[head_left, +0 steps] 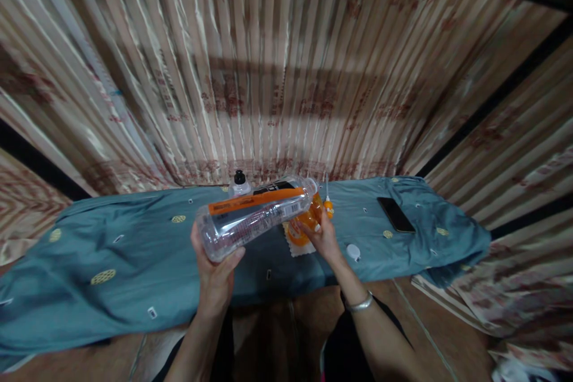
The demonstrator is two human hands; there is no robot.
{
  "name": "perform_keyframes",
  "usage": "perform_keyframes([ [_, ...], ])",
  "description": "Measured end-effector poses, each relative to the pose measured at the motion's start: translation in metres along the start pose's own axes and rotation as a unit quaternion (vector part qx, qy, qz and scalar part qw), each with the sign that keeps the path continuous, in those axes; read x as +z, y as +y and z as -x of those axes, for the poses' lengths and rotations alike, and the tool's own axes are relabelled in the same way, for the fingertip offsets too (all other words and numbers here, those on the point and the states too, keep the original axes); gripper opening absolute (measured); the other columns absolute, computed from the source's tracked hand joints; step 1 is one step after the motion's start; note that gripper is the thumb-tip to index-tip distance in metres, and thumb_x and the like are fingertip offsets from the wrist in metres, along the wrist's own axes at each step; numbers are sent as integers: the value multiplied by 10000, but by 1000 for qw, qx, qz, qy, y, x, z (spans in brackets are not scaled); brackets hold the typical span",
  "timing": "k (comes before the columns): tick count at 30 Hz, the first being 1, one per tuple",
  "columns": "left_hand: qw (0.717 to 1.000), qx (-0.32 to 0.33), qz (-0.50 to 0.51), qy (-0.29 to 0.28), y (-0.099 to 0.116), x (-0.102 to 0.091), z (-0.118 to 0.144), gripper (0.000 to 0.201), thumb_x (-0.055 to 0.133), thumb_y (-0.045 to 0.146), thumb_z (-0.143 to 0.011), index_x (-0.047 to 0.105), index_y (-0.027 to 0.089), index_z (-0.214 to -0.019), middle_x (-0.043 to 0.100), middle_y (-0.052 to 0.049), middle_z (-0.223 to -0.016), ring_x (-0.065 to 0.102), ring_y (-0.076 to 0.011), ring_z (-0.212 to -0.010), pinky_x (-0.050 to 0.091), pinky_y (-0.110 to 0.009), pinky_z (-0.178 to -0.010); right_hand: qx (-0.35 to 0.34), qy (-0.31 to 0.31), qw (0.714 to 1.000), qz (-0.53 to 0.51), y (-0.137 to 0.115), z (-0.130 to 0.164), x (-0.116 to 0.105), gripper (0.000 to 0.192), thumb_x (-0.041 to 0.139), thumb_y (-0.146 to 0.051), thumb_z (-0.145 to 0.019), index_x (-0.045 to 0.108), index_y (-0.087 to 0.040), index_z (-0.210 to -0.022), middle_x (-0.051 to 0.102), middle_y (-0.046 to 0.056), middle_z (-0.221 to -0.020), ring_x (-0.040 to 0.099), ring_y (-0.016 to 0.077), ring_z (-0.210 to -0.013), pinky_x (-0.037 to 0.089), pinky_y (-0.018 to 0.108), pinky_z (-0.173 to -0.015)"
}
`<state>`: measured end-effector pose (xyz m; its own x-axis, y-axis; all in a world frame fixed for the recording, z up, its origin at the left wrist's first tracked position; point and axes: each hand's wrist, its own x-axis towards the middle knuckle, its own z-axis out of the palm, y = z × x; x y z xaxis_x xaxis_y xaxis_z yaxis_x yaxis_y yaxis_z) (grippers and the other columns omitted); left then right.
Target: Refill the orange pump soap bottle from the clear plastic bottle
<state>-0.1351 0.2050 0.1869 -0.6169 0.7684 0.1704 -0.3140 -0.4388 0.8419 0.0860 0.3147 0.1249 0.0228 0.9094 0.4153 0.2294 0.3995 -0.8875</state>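
My left hand point(215, 274) is closed around the base of a large clear plastic bottle point(250, 215) with an orange and black label. The bottle lies tilted over to the right, its uncapped mouth at the neck of an orange translucent bottle point(299, 233). My right hand point(323, 233) grips that orange bottle near its upper part; some of its fingers are hidden. Under the orange bottle lies a pale cloth with a scalloped edge point(301, 250). Just beyond my right hand is an orange pump top point(329, 209) with a thin pale tube.
A clear bottle with a black cap point(239, 182) stands behind the large bottle. A dark phone point(396, 215) and a white round lid point(353, 251) lie to the right on the teal cloth-covered surface point(147, 250). Pleated curtains point(286, 101) hang behind and at the sides.
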Motion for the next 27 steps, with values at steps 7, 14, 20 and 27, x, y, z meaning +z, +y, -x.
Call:
perform_keyframes([
  [7, 999, -19, 35, 12, -2, -1, 0, 1037, 975, 236, -461, 535, 333, -1395, 601, -40, -1434, 609, -222, -1254, 506, -306, -1035, 11, -9, 1000, 12, -1, 1, -2, 715, 790, -481, -791, 522, -189, -1386, 744, 140, -1230, 713, 325, -1156, 582, 470, -1004],
  [14, 999, 0, 31, -8, -5, -3, 1, 967, 962, 254, -517, 534, 352, -1379, 619, -25, -1402, 615, -213, -1239, 509, -318, -1036, 29, -13, 999, 7, 1, 1, -2, 774, 800, -506, -771, 512, -189, -1416, 727, 146, -1254, 680, 331, -1210, 541, 493, -1056],
  [20, 999, -5, 33, -16, -3, -2, 3, 983, 965, 252, -492, 520, 343, -1363, 634, -21, -1371, 631, -218, -1205, 523, -322, -1007, 37, 5, 999, 19, 1, 1, -3, 816, 798, -567, -732, 534, -171, -1395, 717, 160, -1260, 686, 345, -1181, 539, 522, -1047],
  [27, 999, -11, 32, -19, 1, -2, 6, 938, 927, 188, -536, 523, 355, -1366, 599, -24, -1406, 596, -236, -1271, 495, -352, -1054, 50, -3, 999, 21, 0, 2, -3, 843, 817, -584, -713, 517, -192, -1396, 709, 142, -1285, 681, 336, -1194, 531, 531, -1066],
])
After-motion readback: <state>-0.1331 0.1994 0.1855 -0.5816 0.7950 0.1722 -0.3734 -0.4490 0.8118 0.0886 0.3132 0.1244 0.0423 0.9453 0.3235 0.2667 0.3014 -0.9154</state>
